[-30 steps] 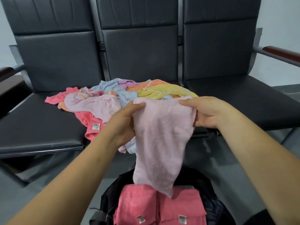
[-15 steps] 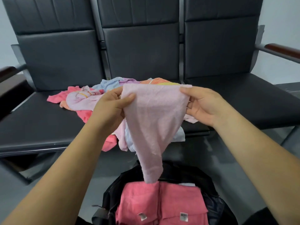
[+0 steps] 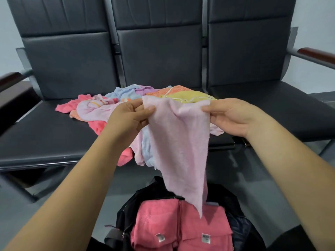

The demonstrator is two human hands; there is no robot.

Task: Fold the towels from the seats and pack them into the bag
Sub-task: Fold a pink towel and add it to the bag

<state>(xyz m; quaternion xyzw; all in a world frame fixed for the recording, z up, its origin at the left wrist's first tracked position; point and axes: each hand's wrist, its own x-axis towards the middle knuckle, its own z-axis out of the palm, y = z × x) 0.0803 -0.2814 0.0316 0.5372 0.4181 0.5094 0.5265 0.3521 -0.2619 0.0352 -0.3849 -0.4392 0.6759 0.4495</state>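
A pale pink towel [image 3: 179,142] hangs in the air between my hands, tapering to a point low down. My left hand [image 3: 128,118] pinches its upper left corner and my right hand [image 3: 230,116] pinches its upper right corner. Behind it a heap of towels [image 3: 112,104] in pink, blue, purple, orange and yellow lies on the black seats [image 3: 45,134], some draping over the front edge. Below, an open black bag [image 3: 233,201] on the floor holds folded coral-pink towels [image 3: 163,220] with tags.
Three joined black padded seats with tall backs [image 3: 159,51] fill the view. A wooden-topped armrest [image 3: 315,53] sticks out at the right and another armrest [image 3: 10,78] at the left. Grey floor [image 3: 59,189] shows under the seats around the bag.
My hands have drawn the pale pink towel's top edge wider apart, stretching it flatter. Its hanging tip now dangles over the coral towels in the bag.
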